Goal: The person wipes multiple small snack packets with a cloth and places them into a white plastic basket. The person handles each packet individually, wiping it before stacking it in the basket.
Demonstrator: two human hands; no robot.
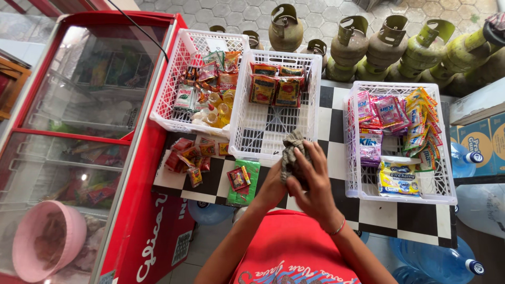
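Both my hands are bunched around a crumpled grey-brown cloth (291, 152) just in front of the middle white basket (263, 131). My right hand (315, 181) wraps over the cloth from the right with fingers spread on it. Mostly hidden behind it, my left hand (274, 184) grips the cloth from below. The middle basket holds a few orange snack packets (275, 87) at its far end, and its near half is bare mesh.
A left basket (179, 100) holds sachets and small oil bottles; a right basket (400, 184) holds pink and yellow sachets. Loose red packets (187, 158) and a green packet (244, 184) lie on the checkered table. A red chest freezer (152, 158) stands left. Green gas cylinders (384, 44) line the back.
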